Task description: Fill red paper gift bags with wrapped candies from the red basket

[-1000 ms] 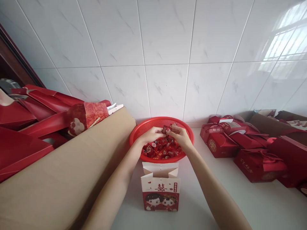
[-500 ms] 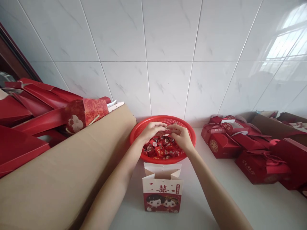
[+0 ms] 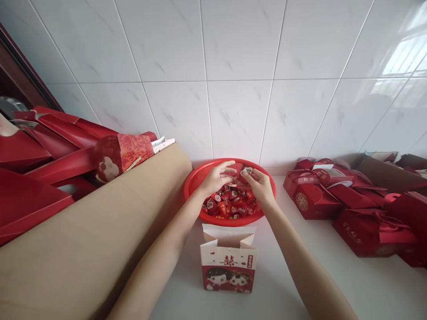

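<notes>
My right hand point(image 3: 260, 186) pinches a small wrapped candy point(image 3: 246, 171) with a white label, over the far part of the red plastic basket point(image 3: 193, 171). Beside it on the left, my left hand point(image 3: 216, 178) has its fingers apart and curved, and I see nothing held in them. Below both hands, a heap of red-wrapped candies point(image 3: 230, 208) fills the near part of the basket. In front of the basket a white and red paper gift box point(image 3: 228, 266), printed with two cartoon faces, stands upright with its top flaps open.
On the left, a long cardboard box point(image 3: 133, 200) holds red folded boxes point(image 3: 66, 133) and reaches close to the basket. Several red gift boxes with ribbons point(image 3: 316, 195) sit on the right of the white tabletop point(image 3: 283, 275). A tiled wall point(image 3: 240, 120) rises behind.
My hands have moved apart from each other. The right one has gone slightly right with a candy whose white label now shows, and the left hand's fingers have spread.
</notes>
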A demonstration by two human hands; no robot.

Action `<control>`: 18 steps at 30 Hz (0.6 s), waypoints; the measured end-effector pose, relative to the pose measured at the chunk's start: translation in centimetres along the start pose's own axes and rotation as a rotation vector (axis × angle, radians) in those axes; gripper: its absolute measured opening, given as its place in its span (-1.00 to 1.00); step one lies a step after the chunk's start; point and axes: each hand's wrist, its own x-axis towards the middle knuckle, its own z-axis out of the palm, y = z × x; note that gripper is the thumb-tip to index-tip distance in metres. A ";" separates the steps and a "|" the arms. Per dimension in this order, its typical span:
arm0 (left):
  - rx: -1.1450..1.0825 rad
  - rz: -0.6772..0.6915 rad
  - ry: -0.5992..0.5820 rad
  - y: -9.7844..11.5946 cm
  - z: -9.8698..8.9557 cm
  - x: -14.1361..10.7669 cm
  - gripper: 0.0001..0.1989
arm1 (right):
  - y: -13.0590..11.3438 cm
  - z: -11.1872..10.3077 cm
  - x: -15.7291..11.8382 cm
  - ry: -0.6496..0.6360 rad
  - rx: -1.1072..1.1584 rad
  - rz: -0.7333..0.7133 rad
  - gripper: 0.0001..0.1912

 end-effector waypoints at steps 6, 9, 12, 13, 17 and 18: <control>0.541 -0.172 0.051 -2.0 -0.8 1.8 -0.61 | 0.2 -0.2 0.5 0.310 0.105 -0.039 -0.68; 0.684 -0.250 -0.124 -2.9 -1.6 3.8 -0.70 | 0.2 -0.2 0.6 0.324 0.128 -0.016 -0.76; 0.753 -0.301 -0.259 -3.6 -2.0 5.9 -0.79 | 0.4 -0.3 0.7 0.319 0.141 -0.010 -0.81; 0.762 -0.307 -0.278 -3.8 -1.9 6.5 -0.82 | 0.5 -0.4 0.7 0.320 0.142 -0.012 -0.81; 0.774 -0.282 -0.323 -4.8 -0.9 7.9 -0.82 | 0.7 -0.5 0.9 0.336 0.135 -0.012 -0.81; 0.772 -0.268 -0.332 -5.0 -0.6 8.1 -0.79 | 0.7 -0.5 0.9 0.336 0.141 -0.009 -0.80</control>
